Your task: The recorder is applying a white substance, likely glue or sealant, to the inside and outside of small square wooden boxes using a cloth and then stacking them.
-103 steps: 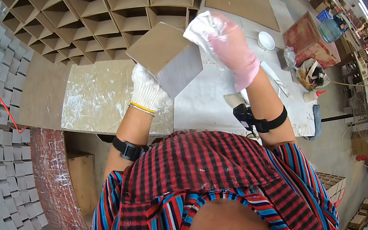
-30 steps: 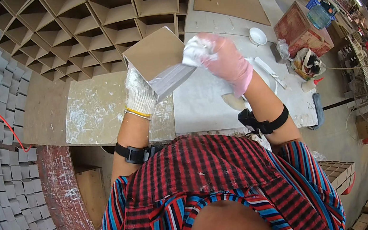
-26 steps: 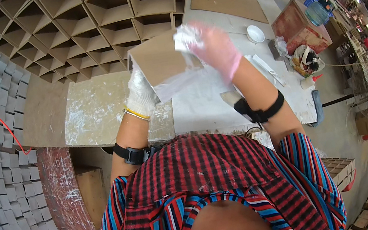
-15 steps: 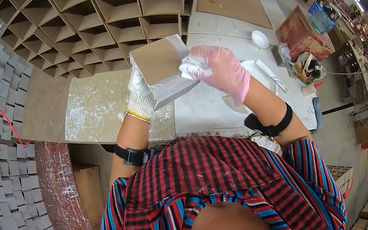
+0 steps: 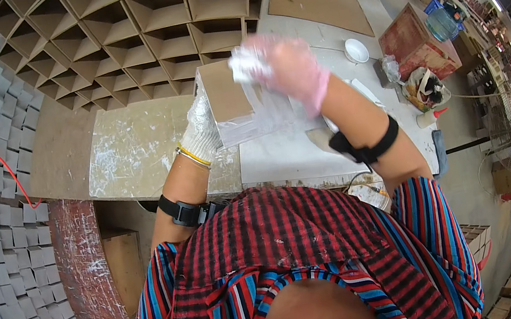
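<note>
A box [image 5: 227, 97] with a bare brown face and pale grey sides is held up over the worktable. My left hand [image 5: 200, 125], in a white knitted glove, grips it from the left; the fingers behind the box are partly hidden. In my right hand [image 5: 291, 70], which wears a thin pink glove, is a bunched white cloth [image 5: 247, 65]. That hand is closed on the cloth at the box's upper right edge, blurred by motion.
Brown open boxes [image 5: 158, 8] stand stacked at the far side. On the table [image 5: 275, 156] are a white bowl [image 5: 356, 51], a cardboard sheet [image 5: 317, 2] and a red-capped bottle [image 5: 429, 118]. Grey boxes [image 5: 14, 258] line the left; a red crate [image 5: 417, 43] stands right.
My right hand has moved up and slightly left with the cloth, toward the far edge of the box. The box has turned and shifted a little right in my left hand's grip.
</note>
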### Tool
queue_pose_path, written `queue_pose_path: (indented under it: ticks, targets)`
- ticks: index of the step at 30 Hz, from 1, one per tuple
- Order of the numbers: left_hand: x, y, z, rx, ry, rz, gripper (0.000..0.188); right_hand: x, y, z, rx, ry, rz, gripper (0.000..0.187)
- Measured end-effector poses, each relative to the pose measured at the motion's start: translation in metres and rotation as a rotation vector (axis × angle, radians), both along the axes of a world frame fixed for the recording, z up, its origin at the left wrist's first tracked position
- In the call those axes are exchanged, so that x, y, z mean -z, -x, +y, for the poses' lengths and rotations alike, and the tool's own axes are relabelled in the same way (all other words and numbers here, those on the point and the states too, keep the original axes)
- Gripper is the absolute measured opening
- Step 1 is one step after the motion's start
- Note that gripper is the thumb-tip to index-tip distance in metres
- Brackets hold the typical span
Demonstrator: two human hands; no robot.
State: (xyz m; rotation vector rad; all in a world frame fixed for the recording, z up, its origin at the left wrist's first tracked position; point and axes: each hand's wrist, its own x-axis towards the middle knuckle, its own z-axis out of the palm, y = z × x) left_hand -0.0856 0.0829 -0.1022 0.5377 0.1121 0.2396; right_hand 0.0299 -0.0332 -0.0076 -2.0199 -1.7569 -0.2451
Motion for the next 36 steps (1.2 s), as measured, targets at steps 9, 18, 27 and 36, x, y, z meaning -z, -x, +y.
queue_pose_path:
  ticks: [9, 18, 27, 36]
  targets:
    - [-0.005, 0.001, -0.002, -0.059, -0.177, 0.165, 0.053, 0.0, 0.03, 0.003, -0.116, 0.092, -0.113, 0.024]
    - [0.006, 0.0, 0.012, 0.226, 0.144, -0.214, 0.05, -0.001, 0.032, 0.007, -0.236, 0.086, -0.088, 0.035]
    - [-0.014, 0.011, -0.012, -0.021, -0.066, 0.28, 0.051, -0.009, -0.003, 0.041, 0.085, 0.115, 0.258, 0.035]
    - [-0.01, 0.016, -0.017, -0.045, -0.261, 0.329, 0.057, -0.003, 0.008, 0.045, 0.071, 0.106, -0.004, 0.036]
